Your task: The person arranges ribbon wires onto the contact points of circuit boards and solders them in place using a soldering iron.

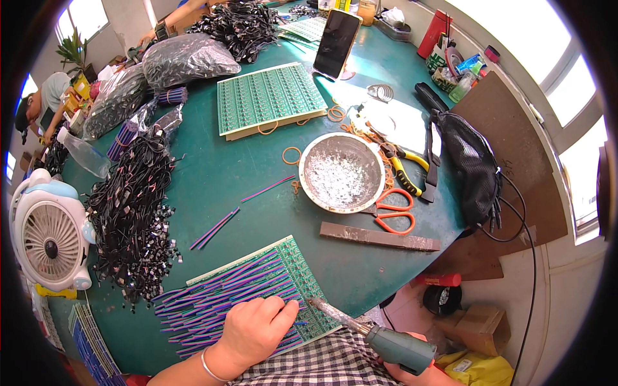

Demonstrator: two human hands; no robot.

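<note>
A green circuit board panel [301,273] lies at the table's near edge, with many purple-and-blue wires [212,299] running leftward from it. My left hand [257,327], with a bracelet at its wrist, rests over these wires. Its thumb and forefinger are pinched on a wire at the board; the fingertips hide most of that wire's end. From the lower right, my right hand [398,373] grips a soldering iron [399,347] with a dark green body. The iron's metal tip touches or hovers just over the board beside my left fingertips; I cannot tell which.
Beyond the board are loose wires [215,228], a bowl of whitish flakes [341,174], orange-handled scissors [396,212], yellow-black pliers [409,170] and a brown bar [380,237]. Further off stand stacked boards [270,96] and a phone [337,45]. Black cables [132,206] and a fan [51,235] occupy the left.
</note>
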